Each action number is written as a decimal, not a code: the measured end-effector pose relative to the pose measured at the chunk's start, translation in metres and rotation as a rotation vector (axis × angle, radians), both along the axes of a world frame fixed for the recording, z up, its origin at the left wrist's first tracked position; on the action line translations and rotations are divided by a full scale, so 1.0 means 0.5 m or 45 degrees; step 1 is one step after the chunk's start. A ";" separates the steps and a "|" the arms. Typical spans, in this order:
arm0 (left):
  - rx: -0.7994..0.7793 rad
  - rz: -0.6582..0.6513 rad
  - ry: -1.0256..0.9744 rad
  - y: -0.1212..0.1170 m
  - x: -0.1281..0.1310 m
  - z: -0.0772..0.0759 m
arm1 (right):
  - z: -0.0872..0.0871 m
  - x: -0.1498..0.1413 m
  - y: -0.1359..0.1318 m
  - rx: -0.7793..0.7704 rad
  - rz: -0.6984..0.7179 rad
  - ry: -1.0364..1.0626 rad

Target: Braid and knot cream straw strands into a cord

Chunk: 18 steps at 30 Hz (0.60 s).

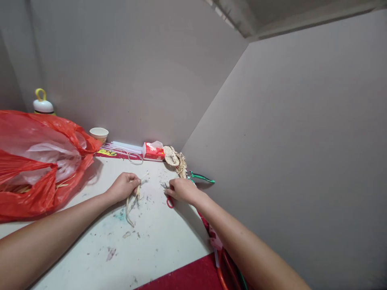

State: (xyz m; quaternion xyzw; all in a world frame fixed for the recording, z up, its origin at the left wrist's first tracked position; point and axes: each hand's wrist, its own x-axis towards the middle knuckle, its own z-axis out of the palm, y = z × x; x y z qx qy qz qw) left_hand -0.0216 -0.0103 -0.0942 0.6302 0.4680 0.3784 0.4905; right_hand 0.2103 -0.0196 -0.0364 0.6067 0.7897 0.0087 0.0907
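- Pinching straw strands [127, 208] between thumb and fingertips, the left hand [124, 187] is above the middle of the bench [157, 241]; the loose ends of the strands trail down toward the near side.
- To its right and apart from it, the right hand [181, 190] has its fingers closed on red-handled scissors [168, 198], with the blades pointing left; how far the blades are parted is too small to tell.
- Just beyond the right hand are green-handled pliers [202, 177], a straw bundle [182, 166] and, farther left, a round woven piece [171, 156].
- Left of that piece, along the far edge, are a red tissue pack [153, 151], pale sticks [127, 146] and a white bowl [99, 133].
- At the far left, a red plastic bag [45, 161] spreads over the bench, with a yellow-looped bottle [43, 106] behind it.
- Dark red covering [181, 276] shows at the near right.
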 end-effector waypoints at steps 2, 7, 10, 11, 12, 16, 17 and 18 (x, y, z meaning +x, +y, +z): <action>-0.044 -0.016 -0.076 0.002 -0.001 -0.001 | -0.002 -0.004 -0.008 0.084 0.008 0.160; -0.093 -0.066 -0.205 -0.002 -0.002 0.007 | -0.006 -0.046 -0.019 -0.133 -0.140 1.126; -0.120 -0.103 -0.237 -0.012 0.001 0.019 | -0.015 -0.077 -0.022 -0.338 -0.355 1.674; -0.130 -0.119 -0.245 -0.016 0.002 0.022 | -0.019 -0.086 -0.023 -0.377 -0.387 1.802; -0.142 -0.133 -0.252 -0.020 0.003 0.025 | -0.023 -0.094 -0.023 -0.405 -0.405 1.906; -0.171 -0.168 -0.280 -0.027 0.006 0.030 | -0.040 -0.113 -0.021 -0.411 -0.408 2.142; -0.176 -0.172 -0.287 -0.027 0.007 0.030 | -0.043 -0.115 -0.020 -0.394 -0.408 2.174; -0.179 -0.175 -0.293 -0.026 0.007 0.029 | -0.045 -0.117 -0.020 -0.374 -0.414 2.204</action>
